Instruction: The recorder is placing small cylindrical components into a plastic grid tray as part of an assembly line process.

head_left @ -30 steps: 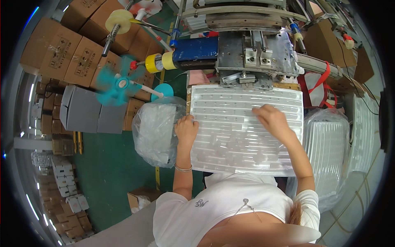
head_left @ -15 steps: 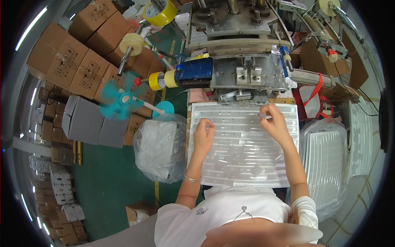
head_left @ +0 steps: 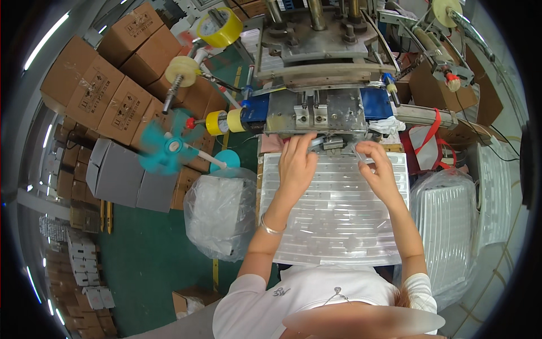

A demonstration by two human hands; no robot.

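far left, stacked cardboard boxes (head_left: 107, 90) line the green floor, and a spinning teal fan (head_left: 166, 148) stands between them and the bench. a clear bag of plastic parts (head_left: 221, 214) sits just beside the left edge of the bench.

on the bench lies a ribbed translucent plastic tray (head_left: 339, 220), its far edge pushed up against the metal press machine (head_left: 322, 73). the person's left hand (head_left: 296, 164) rests near the tray's far left corner, fingers reaching forward under the machine's blue-and-steel front; whether they are pinching something small there or only pressing down cannot be told, since the fingertips are hidden against the metalwork. the right hand (head_left: 381, 169) is near the far right corner of the tray, thumb and forefinger pressed together on a small clear piece (head_left: 361, 153), which it holds just at the tray's far edge below the machine.

to the right, a bagged stack of white trays (head_left: 446, 214) leans beside the bench's right edge, with more trays (head_left: 497, 192) beyond it.

the likely trouble is at the far edge: both hands work right under the press head, so a cycle starting while fingers are inside would catch them. the clear piece is slight and slippery-looking, and a loose pinch could drop it among the tray's ribs, where it would be hard to spot. leaning on the thin tray could also flex it and shift it off the bench's near edge.
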